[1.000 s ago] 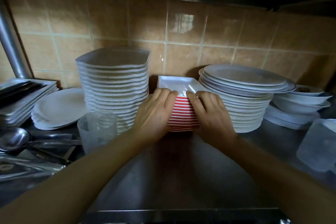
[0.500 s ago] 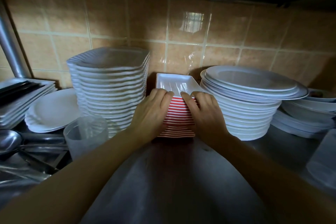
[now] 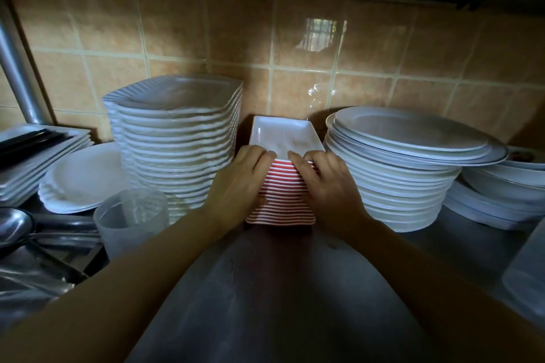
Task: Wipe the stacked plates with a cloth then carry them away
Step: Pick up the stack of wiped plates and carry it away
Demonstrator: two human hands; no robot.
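Starting from the far left, a pile of flat square plates (image 3: 35,153) lies with dark sticks on top, and in front of it metal spoons (image 3: 14,225) rest on the steel counter (image 3: 265,303). A single white round plate (image 3: 82,180) lies low beside them, probably put aside because it does not match the piles. A frosted plastic cup (image 3: 132,218) stands in front of the tall stack of wavy-edged plates (image 3: 177,138), which is pushed near the tiled wall (image 3: 295,53), I think so that it cannot tip forward.

In the middle stands the task's thing, the stack of red-striped rectangular dishes (image 3: 281,200), squeezed in the narrow gap between the wavy stack and the round plates (image 3: 395,174). The left hand (image 3: 239,183) presses on its left side, with the fingers together and curved over the top rim. The right hand (image 3: 327,186) does the same on the right side, fingers together and bent onto the rim. The thumbs are hidden, so I cannot tell how they lie. Both hands hold from opposite sides, it seems because the gap leaves no other room, and a pile of this height needs support from two sides to come out straight. No cloth is visible.

To the right, shallow bowls (image 3: 501,183) stand on more plates, and a blurred plastic container (image 3: 528,271) is at the edge.
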